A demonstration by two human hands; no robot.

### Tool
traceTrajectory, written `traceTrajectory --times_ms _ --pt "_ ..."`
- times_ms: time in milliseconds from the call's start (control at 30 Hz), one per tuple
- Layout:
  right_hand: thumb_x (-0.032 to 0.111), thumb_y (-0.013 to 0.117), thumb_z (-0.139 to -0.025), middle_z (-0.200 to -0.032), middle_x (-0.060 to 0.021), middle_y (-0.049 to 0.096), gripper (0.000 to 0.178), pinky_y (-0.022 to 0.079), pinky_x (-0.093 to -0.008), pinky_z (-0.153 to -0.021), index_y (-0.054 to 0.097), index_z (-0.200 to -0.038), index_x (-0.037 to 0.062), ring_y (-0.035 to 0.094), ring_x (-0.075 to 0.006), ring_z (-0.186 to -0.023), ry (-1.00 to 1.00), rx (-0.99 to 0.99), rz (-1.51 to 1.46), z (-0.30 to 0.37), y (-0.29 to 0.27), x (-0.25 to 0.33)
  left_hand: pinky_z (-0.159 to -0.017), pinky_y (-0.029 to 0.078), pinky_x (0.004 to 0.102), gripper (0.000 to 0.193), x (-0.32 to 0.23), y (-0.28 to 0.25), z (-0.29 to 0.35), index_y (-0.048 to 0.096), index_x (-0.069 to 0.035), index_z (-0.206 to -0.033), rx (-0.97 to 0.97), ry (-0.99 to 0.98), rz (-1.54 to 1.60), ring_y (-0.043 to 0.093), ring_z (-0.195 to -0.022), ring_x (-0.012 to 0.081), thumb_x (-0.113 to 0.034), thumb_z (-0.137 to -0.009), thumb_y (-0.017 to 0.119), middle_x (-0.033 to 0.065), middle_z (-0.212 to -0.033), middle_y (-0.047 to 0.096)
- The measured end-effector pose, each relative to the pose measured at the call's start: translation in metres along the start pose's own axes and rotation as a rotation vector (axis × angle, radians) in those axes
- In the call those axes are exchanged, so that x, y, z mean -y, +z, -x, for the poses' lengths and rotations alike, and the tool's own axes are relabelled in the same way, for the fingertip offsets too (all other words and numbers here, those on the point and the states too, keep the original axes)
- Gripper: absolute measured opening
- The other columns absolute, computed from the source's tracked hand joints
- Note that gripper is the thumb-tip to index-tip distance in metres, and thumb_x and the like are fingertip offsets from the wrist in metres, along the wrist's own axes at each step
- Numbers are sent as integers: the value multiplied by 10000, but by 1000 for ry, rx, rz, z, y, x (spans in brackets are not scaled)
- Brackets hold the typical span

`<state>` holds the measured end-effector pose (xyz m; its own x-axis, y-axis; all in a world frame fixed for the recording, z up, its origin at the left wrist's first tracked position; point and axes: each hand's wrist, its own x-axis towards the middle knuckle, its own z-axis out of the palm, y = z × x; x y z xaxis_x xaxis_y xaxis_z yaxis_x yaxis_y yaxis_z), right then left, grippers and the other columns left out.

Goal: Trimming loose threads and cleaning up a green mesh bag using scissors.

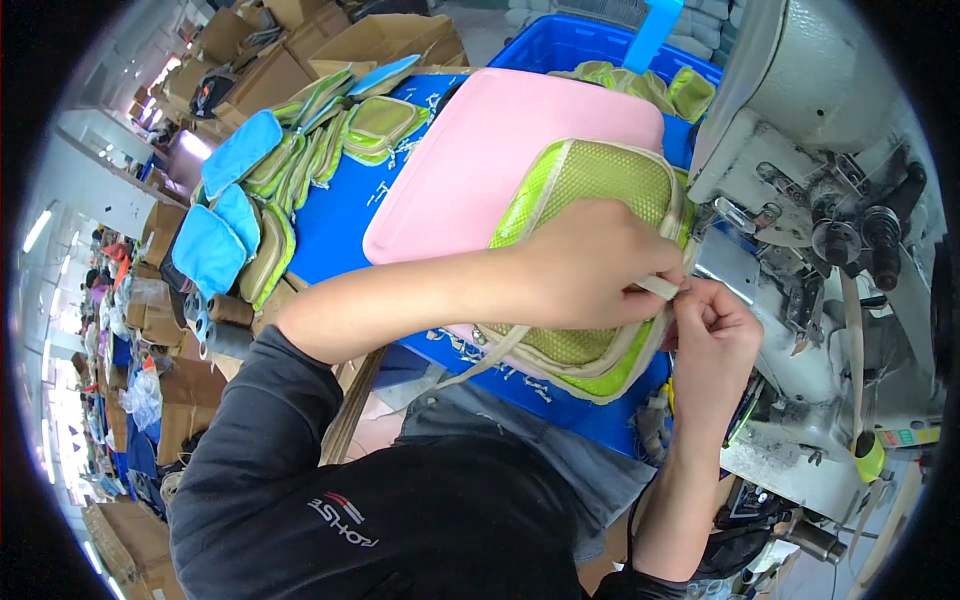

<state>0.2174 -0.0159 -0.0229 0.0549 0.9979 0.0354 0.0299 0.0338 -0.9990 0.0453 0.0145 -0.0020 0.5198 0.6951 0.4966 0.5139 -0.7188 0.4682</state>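
Note:
A green mesh-fronted pouch (570, 185) with pale edging lies partly on a pink board (450, 170), close beside the sewing machine. Across the pouch rests my left hand (595, 265), its fingers closed on a short end of cream binding tape (657, 287). My right hand (715, 325) meets it at the pouch's right edge, thumb and fingertips pinched together at the tape. Exactly what those right fingertips grip is partly hidden. Another strip of binding tape (480, 362) trails from the pouch's lower left side toward my lap.
The sewing machine (830, 110) stands at the right. Stacked green and blue pouch pieces (300, 150) lie on the blue table (335, 225) at the far left, with thread scraps nearby. Behind is a blue crate (560, 40). Thread cones (228, 325) and cardboard boxes (270, 85) are at the left.

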Motion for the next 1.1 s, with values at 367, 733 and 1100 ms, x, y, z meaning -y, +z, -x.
traceTrajectory --times_ms 367,733,1100 --pt "18 606 -907 -657 37 581 94 369 -174 -487 645 -828 -14 495 -15 -539 9 16 -3 3 -1 0 -520 493 315 455 4 -15 11 685 -148 -1101 101 195 -175 626 -677 184 -65 -656 734 -7 -865 594" --pt "4 563 -959 -858 8 641 100 425 -161 -652 632 -1023 -29 546 -12 -734 -107 -38 -59 19 9 -17 -411 429 312 329 -5 -21 5 634 -83 -1107 245 336 -484 572 -557 166 -152 -786 613 21 -830 508" --pt "19 573 -957 -860 -16 653 259 410 -146 -614 515 -1207 -11 544 -10 -694 -41 -12 -272 40 22 -15 -430 441 324 337 -9 -21 5 624 -43 -1075 254 331 -429 588 -547 181 -175 -765 638 24 -815 530"
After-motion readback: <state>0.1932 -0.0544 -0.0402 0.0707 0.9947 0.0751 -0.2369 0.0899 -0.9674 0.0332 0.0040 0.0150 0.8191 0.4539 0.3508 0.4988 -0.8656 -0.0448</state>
